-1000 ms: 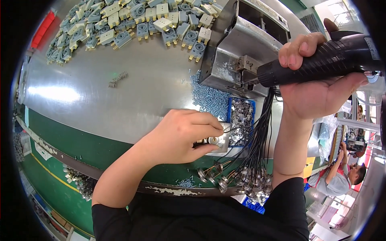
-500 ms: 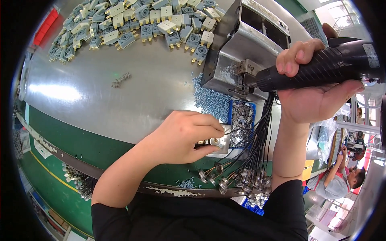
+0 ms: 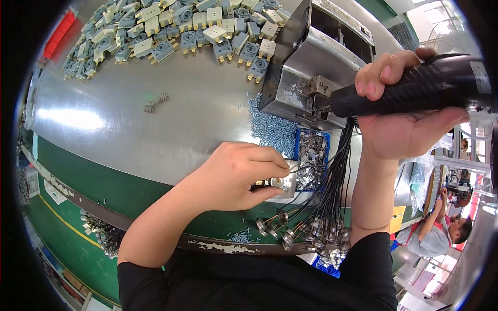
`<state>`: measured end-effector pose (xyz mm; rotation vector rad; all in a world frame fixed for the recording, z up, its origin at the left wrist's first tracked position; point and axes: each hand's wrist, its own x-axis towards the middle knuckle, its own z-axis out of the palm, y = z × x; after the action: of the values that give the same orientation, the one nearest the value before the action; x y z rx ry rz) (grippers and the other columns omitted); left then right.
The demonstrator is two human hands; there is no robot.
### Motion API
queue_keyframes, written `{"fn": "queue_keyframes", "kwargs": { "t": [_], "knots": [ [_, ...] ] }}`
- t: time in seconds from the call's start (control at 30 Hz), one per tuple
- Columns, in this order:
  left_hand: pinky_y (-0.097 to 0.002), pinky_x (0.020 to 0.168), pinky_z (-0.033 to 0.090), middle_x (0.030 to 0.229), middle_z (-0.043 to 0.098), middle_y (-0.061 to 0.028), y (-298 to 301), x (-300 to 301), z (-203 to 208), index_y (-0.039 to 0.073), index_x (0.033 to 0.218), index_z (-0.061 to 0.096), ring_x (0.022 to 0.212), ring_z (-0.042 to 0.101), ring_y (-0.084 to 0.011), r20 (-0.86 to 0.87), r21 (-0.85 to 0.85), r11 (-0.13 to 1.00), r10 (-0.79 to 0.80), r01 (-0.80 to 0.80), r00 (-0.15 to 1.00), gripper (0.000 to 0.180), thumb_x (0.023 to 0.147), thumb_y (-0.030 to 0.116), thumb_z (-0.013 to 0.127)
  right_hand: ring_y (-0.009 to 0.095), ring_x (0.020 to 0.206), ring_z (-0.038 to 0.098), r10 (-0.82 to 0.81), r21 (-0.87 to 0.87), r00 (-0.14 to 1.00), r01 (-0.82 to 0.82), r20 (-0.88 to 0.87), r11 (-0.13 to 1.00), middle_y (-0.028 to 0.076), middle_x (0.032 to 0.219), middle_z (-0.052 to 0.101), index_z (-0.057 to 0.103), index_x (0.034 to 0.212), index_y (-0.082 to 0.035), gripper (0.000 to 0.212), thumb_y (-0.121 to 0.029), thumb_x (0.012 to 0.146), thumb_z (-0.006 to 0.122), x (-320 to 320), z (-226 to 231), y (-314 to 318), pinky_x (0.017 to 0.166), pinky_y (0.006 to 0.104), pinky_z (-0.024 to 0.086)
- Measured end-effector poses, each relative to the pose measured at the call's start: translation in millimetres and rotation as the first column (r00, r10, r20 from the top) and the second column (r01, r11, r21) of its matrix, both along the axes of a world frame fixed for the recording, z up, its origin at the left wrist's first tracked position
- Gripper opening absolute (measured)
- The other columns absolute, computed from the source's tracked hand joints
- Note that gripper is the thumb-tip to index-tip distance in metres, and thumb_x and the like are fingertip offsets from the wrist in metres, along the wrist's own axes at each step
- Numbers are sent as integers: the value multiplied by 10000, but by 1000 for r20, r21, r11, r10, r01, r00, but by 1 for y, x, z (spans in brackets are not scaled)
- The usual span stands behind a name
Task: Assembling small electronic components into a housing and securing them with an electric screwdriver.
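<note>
My right hand (image 3: 397,103) is wrapped round a black power screwdriver (image 3: 358,101), held level with its tip toward the opening of a worn metal screw feeder (image 3: 306,78). With thumb and fingers closed, my left hand (image 3: 241,176) grips a small part with a round metal end (image 3: 278,182) at a metal block (image 3: 291,181) near the table's front edge; the fingers hide most of the part. Right beside that hand lie loose bluish screws (image 3: 275,129) and a blue tray of small metal pieces (image 3: 313,155).
A big heap of grey and cream switch-like blocks (image 3: 207,26) covers the table's far side. A spring (image 3: 156,102) lies left of centre. Black cables (image 3: 337,181) with round metal ends hang over the front edge. At far right a co-worker (image 3: 433,233) sits.
The screwdriver has tilted slightly in my right hand, and its rear end has shifted a little. My left hand stays where it was.
</note>
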<state>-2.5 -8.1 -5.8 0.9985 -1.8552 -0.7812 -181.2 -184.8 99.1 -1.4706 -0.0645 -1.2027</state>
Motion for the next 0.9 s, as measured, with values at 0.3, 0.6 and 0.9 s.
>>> {"fn": "queue_keyframes", "kwargs": {
  "t": [0.3, 0.6, 0.9],
  "knots": [
    [-401, 851, 633, 1083, 791, -79, 5, -1, -3, 47, 1032, 787, 1064, 781, -296, -26, 20, 1000, 4, -4, 1000, 304, 759, 100, 909, 192, 709, 557, -19, 145, 987, 42, -157, 989, 94, 956, 573, 345, 1582, 12, 1119, -909, 949, 417, -6, 8, 38, 652, 387, 482],
    [-396, 831, 630, 1103, 778, -96, 1, -1, -6, 38, 1055, 794, 976, 774, -311, -47, 2, 1000, 9, -9, 999, 318, 751, 66, 886, 227, 623, 625, 73, 105, 987, -58, -141, 993, 87, 838, 606, 560, 1164, 48, 1235, -1083, 689, 413, -6, 7, 91, 584, 351, 524],
    [-397, 787, 606, 1052, 775, -31, 5, -4, -12, 70, 1006, 804, 927, 760, -280, -39, -33, 998, 53, -55, 998, 224, 823, 187, 857, 237, 625, 629, 121, 123, 980, -102, -157, 987, 112, 858, 618, 447, 1376, 7, 1221, -1006, 701, 548, -9, -2, 103, 586, 374, 539]
  ]
}}
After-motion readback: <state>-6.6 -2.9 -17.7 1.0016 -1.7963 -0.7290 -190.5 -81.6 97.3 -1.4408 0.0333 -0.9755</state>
